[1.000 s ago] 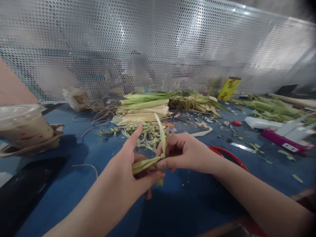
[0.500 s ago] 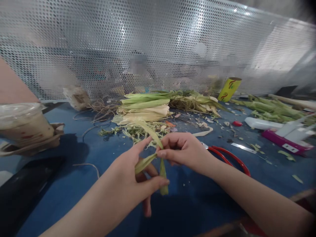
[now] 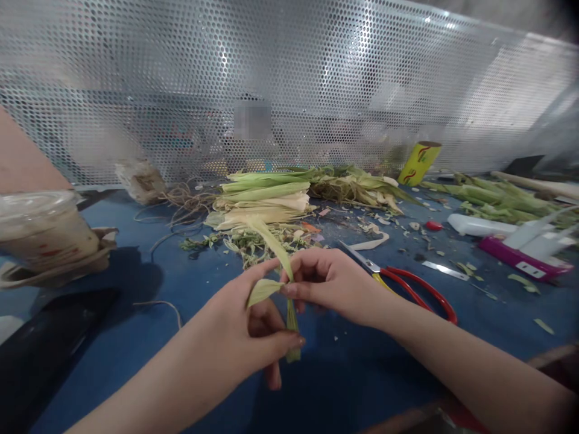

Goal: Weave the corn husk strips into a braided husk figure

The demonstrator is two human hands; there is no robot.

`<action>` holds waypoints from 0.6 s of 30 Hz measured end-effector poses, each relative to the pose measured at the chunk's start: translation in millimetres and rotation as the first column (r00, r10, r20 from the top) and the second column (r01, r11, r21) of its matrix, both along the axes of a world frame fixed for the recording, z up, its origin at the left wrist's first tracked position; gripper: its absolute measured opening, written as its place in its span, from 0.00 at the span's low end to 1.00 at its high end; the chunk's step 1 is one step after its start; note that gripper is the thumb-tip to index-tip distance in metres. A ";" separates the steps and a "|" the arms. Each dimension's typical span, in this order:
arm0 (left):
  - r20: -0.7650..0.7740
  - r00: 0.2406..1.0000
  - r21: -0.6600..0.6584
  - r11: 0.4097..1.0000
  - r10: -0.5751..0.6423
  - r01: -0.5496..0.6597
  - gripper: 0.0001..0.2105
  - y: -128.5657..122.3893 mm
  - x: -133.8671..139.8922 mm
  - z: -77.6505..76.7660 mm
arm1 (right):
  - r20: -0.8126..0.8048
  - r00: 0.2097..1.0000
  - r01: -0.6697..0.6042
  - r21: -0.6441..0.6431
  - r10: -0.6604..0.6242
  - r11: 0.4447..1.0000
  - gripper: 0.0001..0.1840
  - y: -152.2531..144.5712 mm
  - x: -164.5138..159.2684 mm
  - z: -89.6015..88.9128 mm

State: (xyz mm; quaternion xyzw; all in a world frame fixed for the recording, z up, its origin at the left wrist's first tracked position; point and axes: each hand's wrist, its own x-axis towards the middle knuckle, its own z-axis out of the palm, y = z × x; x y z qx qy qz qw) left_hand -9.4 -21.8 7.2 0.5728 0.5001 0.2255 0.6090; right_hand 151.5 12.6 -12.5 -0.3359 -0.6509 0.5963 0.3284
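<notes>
We pinch a green husk strip [image 3: 271, 265] between both hands above the blue table [image 3: 136, 337]: our left hand [image 3: 246, 325] grips its folded lower part, our right hand [image 3: 323, 280] clamps the crossing.

Left hand [image 3: 244, 322]: fingers curled, thumb out, pinching.
Right hand [image 3: 328, 280]: fist-like, fingertips pinching, touching the left hand.

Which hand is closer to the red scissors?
The right hand. It pinches the green husk strip just left of the red scissors, whose blades lie right behind it. The left hand holds the strip farther left and nearer the camera.
</notes>
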 end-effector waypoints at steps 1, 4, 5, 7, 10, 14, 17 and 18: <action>0.003 1.000 -0.013 1.000 -0.023 0.023 0.39 0.5 0.4 0.2 | 0.007 1.000 0.000 -0.014 0.001 1.000 0.13 -0.1 0.0 0.0; -0.014 1.000 0.003 1.000 -0.011 0.011 0.42 1.9 1.1 2.7 | 0.064 0.998 -0.004 -0.011 0.004 1.000 0.12 2.0 2.9 1.2; -0.038 0.999 0.028 1.000 -0.002 0.003 0.43 2.2 0.8 4.0 | 0.095 0.995 0.000 0.032 -0.003 0.999 0.11 3.1 4.4 1.6; -0.151 0.988 0.145 0.989 0.020 0.002 0.40 2.6 -0.7 6.9 | 0.158 0.986 0.012 0.189 -0.042 0.982 0.07 5.0 7.1 1.7; -0.408 0.891 0.511 0.859 0.200 0.041 0.19 3.7 -4.1 9.5 | 0.239 0.965 0.005 0.398 -0.109 0.918 0.04 6.0 9.2 0.4; -0.475 0.834 0.689 0.708 0.281 0.154 0.08 5.5 -6.5 8.3 | 0.275 0.952 0.004 0.425 -0.133 0.905 0.07 4.8 10.2 -0.1; -0.406 0.877 0.628 0.776 0.258 0.062 0.07 4.5 -8.2 9.1 | 0.239 0.961 0.035 0.403 -0.142 0.915 0.09 3.5 10.0 0.7; -0.326 0.911 0.574 0.819 0.252 -0.021 0.06 3.9 -9.3 10.2 | 0.219 0.967 0.039 0.386 -0.132 0.922 0.09 3.1 9.6 0.8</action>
